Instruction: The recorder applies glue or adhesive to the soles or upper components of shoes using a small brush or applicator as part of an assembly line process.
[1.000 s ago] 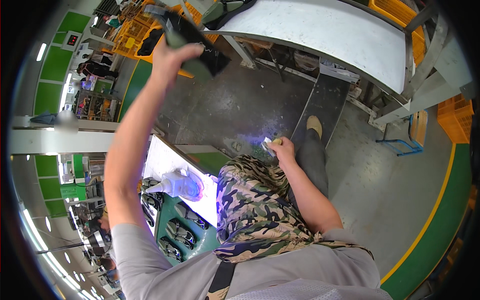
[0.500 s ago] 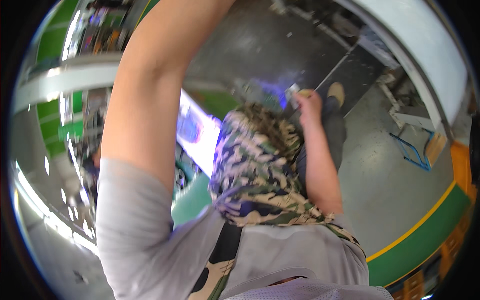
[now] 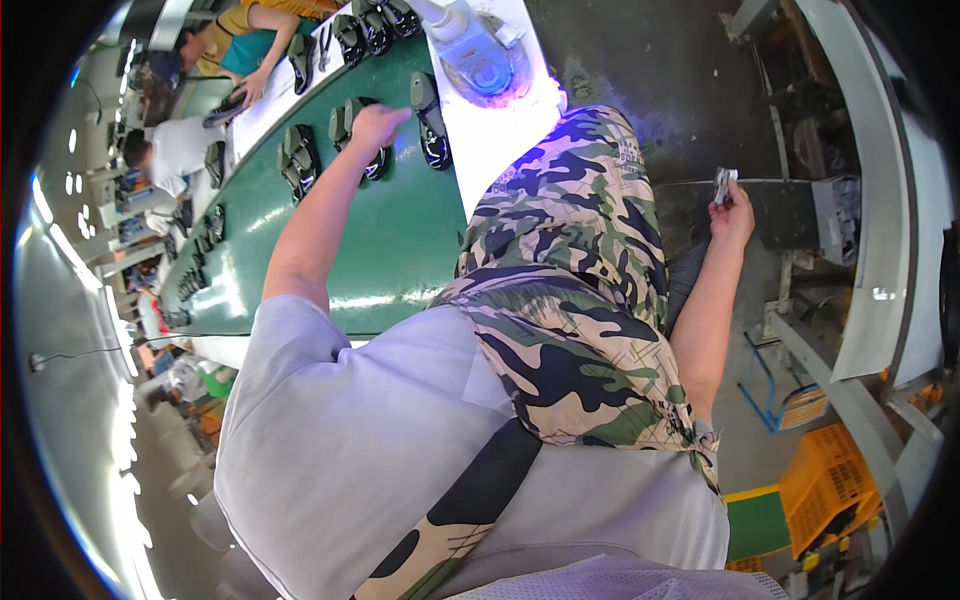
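Note:
My left hand (image 3: 378, 124) reaches out over the green conveyor belt (image 3: 380, 240), above a pair of black glossy shoes (image 3: 340, 125). Its thumb points away to the right and the other fingertips are partly hidden, so contact with the shoes cannot be made out. A single black shoe (image 3: 430, 125) lies just right of that hand, and another black pair (image 3: 298, 160) is to its left. Out at the right, away from the belt, my right hand (image 3: 733, 218) is closed on a small silvery-white object (image 3: 724, 184), its kind unclear.
A pale plastic bottle (image 3: 468, 45) stands on a brightly lit white surface (image 3: 490, 150) beside the belt. Across the belt, a co-worker in yellow (image 3: 265, 22) handles a dark shoe (image 3: 225, 110). More shoes line the far ledge. An orange crate (image 3: 825, 485) stands at the lower right.
The view has swung toward the belt, bringing the shoes and bottle into sight. My left hand, formerly out of frame, now shows over the shoes. The right hand still holds the small silvery-white object.

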Action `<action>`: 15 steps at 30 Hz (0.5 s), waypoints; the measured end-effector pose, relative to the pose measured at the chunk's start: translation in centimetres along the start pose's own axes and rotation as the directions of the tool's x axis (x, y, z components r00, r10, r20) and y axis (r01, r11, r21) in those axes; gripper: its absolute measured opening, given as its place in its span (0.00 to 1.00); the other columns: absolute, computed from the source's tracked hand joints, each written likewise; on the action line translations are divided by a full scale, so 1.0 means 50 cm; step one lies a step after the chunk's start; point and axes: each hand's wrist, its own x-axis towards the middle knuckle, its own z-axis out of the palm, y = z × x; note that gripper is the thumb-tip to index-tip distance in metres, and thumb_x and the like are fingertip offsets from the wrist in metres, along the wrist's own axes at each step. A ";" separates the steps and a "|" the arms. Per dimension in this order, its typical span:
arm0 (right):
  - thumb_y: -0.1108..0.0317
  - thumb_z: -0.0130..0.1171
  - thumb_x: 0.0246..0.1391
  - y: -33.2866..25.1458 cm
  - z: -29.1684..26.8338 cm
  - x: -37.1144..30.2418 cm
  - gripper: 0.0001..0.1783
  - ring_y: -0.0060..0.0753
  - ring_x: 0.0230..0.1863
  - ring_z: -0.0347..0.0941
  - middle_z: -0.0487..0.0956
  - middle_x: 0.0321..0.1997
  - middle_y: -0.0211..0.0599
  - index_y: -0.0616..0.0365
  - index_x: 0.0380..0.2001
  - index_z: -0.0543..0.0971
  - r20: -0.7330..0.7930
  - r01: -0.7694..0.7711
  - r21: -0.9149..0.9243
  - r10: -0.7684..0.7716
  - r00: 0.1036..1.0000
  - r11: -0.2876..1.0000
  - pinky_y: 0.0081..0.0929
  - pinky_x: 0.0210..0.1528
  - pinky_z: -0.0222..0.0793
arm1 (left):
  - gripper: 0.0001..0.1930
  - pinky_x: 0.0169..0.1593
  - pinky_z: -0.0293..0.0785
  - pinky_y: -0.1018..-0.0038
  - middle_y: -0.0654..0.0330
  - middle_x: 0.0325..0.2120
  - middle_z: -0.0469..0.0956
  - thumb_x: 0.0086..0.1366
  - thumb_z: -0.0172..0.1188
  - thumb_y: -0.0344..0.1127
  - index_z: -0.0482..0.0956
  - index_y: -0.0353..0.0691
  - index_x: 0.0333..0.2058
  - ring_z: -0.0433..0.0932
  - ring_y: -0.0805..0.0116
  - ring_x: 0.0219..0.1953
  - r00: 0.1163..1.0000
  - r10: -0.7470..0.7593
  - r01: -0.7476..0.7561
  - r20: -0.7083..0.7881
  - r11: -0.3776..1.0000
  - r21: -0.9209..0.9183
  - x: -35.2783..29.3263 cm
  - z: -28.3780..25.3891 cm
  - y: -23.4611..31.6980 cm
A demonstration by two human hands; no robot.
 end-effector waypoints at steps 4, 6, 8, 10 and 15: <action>0.66 0.68 0.52 0.004 -0.007 -0.058 0.08 0.26 0.25 0.74 0.78 0.27 0.28 0.50 0.32 0.77 -0.001 0.010 -0.081 -0.010 1.000 0.997 0.26 0.25 0.66 | 0.39 0.36 0.80 0.71 0.49 0.35 0.82 0.44 0.73 0.63 0.80 0.31 0.41 0.83 0.62 0.35 0.983 -0.173 0.184 0.066 0.951 -0.247 0.040 0.136 -0.083; 0.66 0.67 0.53 -0.006 0.005 -0.080 0.07 0.27 0.26 0.74 0.78 0.27 0.29 0.51 0.32 0.77 0.026 0.046 -0.117 -0.043 0.999 0.992 0.27 0.24 0.67 | 0.41 0.41 0.79 0.68 0.47 0.38 0.81 0.42 0.74 0.64 0.79 0.29 0.42 0.82 0.59 0.40 0.991 -0.137 0.136 0.009 0.969 -0.209 0.084 0.181 -0.070; 0.66 0.66 0.53 -0.012 0.035 -0.114 0.07 0.27 0.25 0.74 0.78 0.27 0.29 0.52 0.32 0.77 0.008 0.062 -0.142 -0.061 0.998 0.988 0.27 0.24 0.67 | 0.43 0.47 0.79 0.65 0.46 0.42 0.81 0.40 0.74 0.64 0.78 0.28 0.43 0.82 0.56 0.45 0.993 -0.102 0.092 -0.052 0.982 -0.167 0.117 0.213 -0.052; 0.66 0.66 0.54 -0.031 0.033 -0.145 0.07 0.27 0.26 0.74 0.78 0.27 0.29 0.52 0.32 0.77 0.012 0.095 -0.184 -0.094 0.995 0.978 0.28 0.25 0.67 | 0.46 0.53 0.75 0.63 0.44 0.45 0.80 0.38 0.74 0.65 0.77 0.28 0.45 0.80 0.51 0.49 0.989 -0.090 0.085 -0.114 0.995 -0.046 0.137 0.222 0.002; 0.67 0.65 0.55 -0.070 0.044 -0.180 0.07 0.28 0.28 0.74 0.79 0.29 0.30 0.52 0.34 0.76 0.018 0.151 -0.230 -0.150 0.988 0.961 0.29 0.27 0.66 | 0.43 0.54 0.75 0.65 0.45 0.45 0.81 0.37 0.76 0.56 0.77 0.31 0.49 0.81 0.53 0.48 0.999 0.030 -0.030 -0.029 1.000 0.000 0.174 0.194 -0.027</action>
